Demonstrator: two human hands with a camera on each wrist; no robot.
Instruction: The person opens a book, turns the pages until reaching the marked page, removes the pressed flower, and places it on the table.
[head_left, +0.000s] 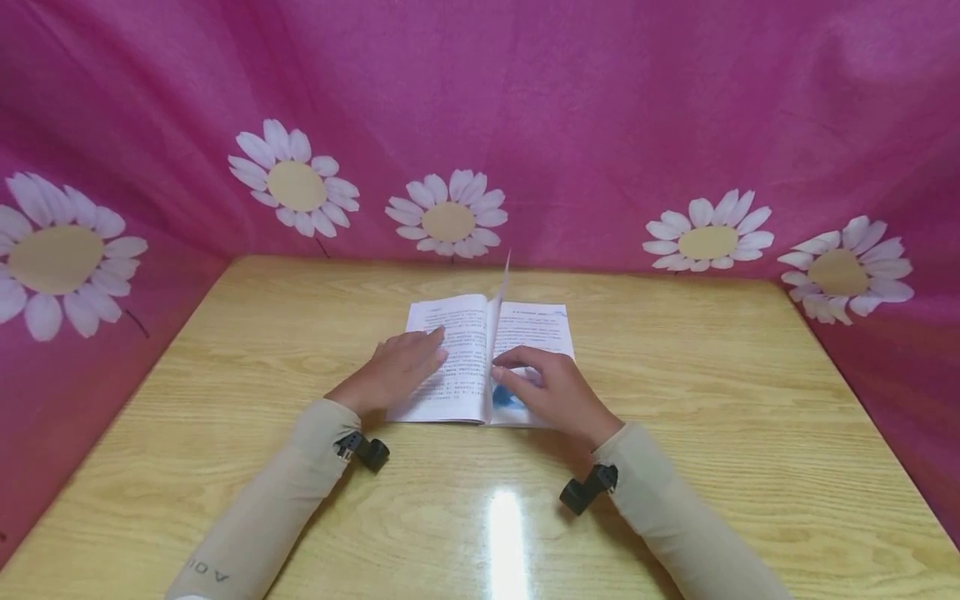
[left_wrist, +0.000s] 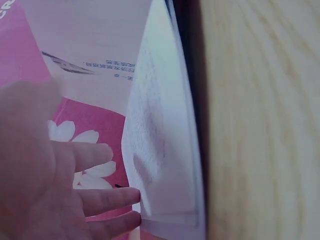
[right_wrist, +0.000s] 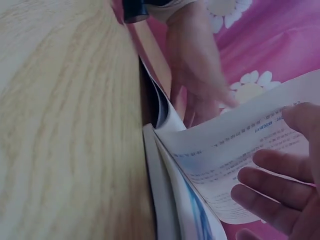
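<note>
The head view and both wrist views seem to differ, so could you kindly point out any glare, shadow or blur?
Head view: white glare streak on the near part of the table, the open book too small for its print to be read; left wrist view: dim and purplish, soft shadow on the white page; right wrist view: also dim, the left hand blurred.

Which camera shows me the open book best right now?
Head view: both sides of the open book show, though partly covered. Left wrist catches only slanted pages; right wrist, its near edge and a lifted page.
</note>
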